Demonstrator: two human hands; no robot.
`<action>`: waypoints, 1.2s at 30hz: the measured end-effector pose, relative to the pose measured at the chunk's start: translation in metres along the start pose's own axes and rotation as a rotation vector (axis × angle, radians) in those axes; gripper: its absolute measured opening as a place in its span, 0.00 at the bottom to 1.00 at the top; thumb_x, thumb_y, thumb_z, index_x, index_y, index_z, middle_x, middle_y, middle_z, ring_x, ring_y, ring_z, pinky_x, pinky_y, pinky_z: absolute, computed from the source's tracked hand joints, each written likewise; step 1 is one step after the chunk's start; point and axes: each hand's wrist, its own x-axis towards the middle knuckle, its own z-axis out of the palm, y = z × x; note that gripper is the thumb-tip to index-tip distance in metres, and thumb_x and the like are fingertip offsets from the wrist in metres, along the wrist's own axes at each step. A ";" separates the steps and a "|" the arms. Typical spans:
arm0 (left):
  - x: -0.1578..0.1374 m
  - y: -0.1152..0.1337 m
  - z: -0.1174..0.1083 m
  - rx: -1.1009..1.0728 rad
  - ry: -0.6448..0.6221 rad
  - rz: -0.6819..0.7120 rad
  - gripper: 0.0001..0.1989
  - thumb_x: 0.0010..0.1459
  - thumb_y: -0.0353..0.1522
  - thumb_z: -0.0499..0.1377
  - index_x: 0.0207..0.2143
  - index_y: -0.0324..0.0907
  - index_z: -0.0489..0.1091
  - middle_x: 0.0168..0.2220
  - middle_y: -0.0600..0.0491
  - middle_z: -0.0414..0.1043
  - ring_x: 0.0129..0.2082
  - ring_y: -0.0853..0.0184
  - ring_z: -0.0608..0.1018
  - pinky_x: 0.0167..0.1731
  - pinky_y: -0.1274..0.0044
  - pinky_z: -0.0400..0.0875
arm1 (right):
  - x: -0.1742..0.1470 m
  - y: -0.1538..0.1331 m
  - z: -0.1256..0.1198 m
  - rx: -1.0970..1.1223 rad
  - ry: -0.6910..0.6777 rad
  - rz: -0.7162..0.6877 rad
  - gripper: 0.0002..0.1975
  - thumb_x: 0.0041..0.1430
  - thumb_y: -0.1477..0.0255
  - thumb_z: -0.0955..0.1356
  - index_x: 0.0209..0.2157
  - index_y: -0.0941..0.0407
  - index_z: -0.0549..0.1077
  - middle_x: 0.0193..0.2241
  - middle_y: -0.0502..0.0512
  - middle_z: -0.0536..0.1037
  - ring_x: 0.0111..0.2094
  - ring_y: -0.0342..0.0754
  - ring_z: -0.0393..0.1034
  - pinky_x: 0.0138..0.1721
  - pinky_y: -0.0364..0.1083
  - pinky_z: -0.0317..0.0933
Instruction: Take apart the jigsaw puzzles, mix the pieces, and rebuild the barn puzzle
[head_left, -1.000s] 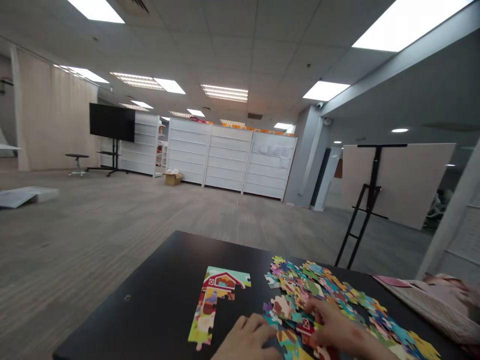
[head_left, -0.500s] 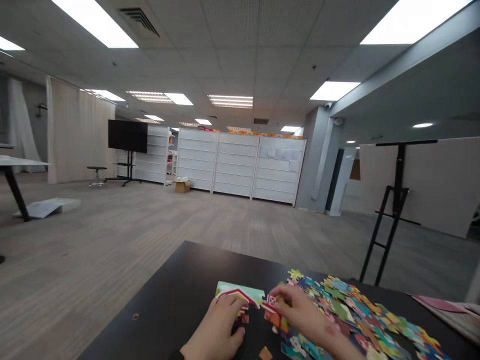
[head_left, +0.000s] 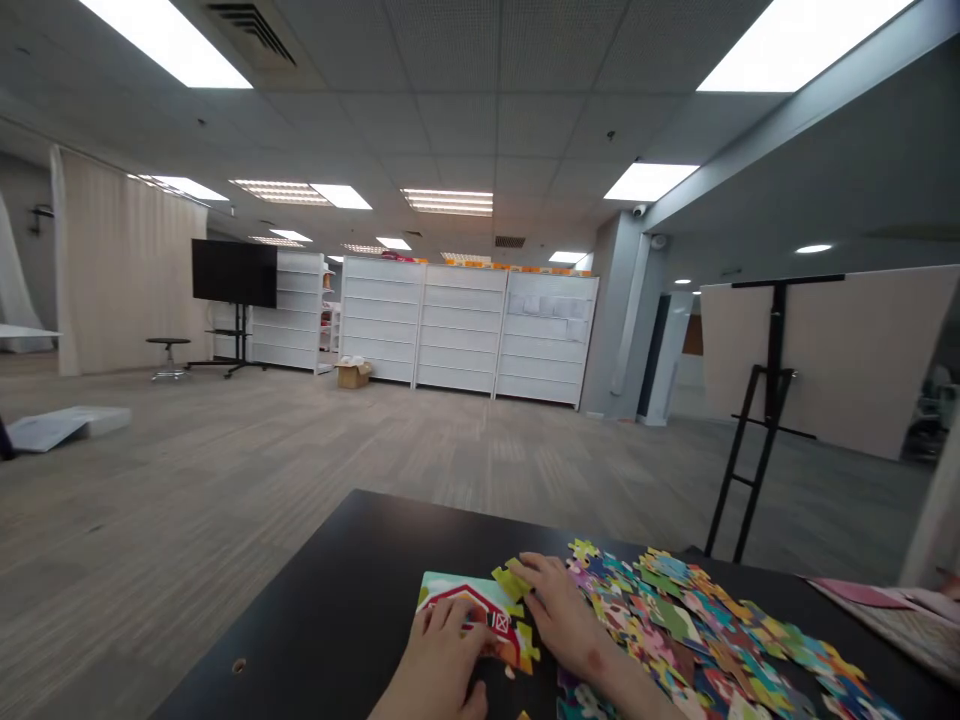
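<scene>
A partly joined jigsaw puzzle (head_left: pixel 487 598) lies on the black table, showing a red barn with white trim under a pale green sky. Across its left and lower part rests my left hand (head_left: pixel 444 655), its fingers spread and lying on the pieces. My right hand (head_left: pixel 561 612) is at the puzzle's upper right, fingertips on a yellow-green puzzle piece (head_left: pixel 510 580). That piece is against or over the puzzle's right edge; whether it is locked in, I cannot tell. A heap of loose colourful pieces (head_left: pixel 675 620) spreads to the right of my right hand.
The black table (head_left: pixel 300 610) has a small round hole near its left edge. Pink-and-white material (head_left: pixel 885 600) lies at the far right. Beyond the table stand a black easel-like stand (head_left: pixel 757 450), white shelving (head_left: pixel 457 325) and a screen on a wheeled stand (head_left: pixel 234 275).
The red piece with the white barn window has left my right hand and sits in the puzzle. My right hand now has a yellow-green piece. The view has turned slightly right.
</scene>
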 end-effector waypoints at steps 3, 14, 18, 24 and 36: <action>0.011 -0.004 0.015 0.025 -0.091 0.050 0.23 0.57 0.34 0.58 0.56 0.47 0.70 0.68 0.48 0.60 0.66 0.47 0.63 0.62 0.50 0.58 | 0.003 0.012 -0.001 -0.016 -0.060 -0.051 0.26 0.60 0.78 0.62 0.59 0.49 0.72 0.62 0.55 0.71 0.63 0.57 0.62 0.61 0.56 0.56; 0.020 -0.014 0.041 0.057 -0.084 0.022 0.26 0.53 0.32 0.57 0.56 0.49 0.71 0.64 0.49 0.67 0.63 0.48 0.67 0.61 0.53 0.61 | -0.027 0.044 -0.020 0.069 0.161 0.021 0.21 0.73 0.66 0.52 0.42 0.53 0.74 0.39 0.57 0.81 0.42 0.52 0.75 0.44 0.48 0.64; 0.012 -0.004 0.031 0.125 -0.052 0.041 0.25 0.53 0.34 0.58 0.56 0.52 0.71 0.57 0.48 0.73 0.59 0.48 0.71 0.58 0.54 0.65 | -0.036 0.050 -0.017 0.152 0.173 0.069 0.18 0.72 0.61 0.57 0.37 0.51 0.74 0.34 0.51 0.81 0.37 0.50 0.76 0.40 0.46 0.64; 0.009 0.032 0.004 0.172 -0.164 -0.032 0.32 0.52 0.31 0.56 0.62 0.50 0.67 0.67 0.48 0.63 0.65 0.47 0.64 0.64 0.51 0.58 | -0.040 0.053 -0.021 0.211 0.239 0.127 0.19 0.73 0.63 0.55 0.43 0.54 0.74 0.43 0.57 0.79 0.45 0.52 0.74 0.47 0.50 0.64; 0.000 0.033 0.001 0.132 -0.221 -0.072 0.33 0.56 0.29 0.57 0.65 0.47 0.63 0.68 0.50 0.60 0.68 0.48 0.62 0.67 0.52 0.56 | -0.057 0.038 -0.031 0.079 0.041 0.003 0.09 0.58 0.72 0.69 0.41 0.53 0.78 0.44 0.56 0.78 0.51 0.56 0.69 0.56 0.56 0.58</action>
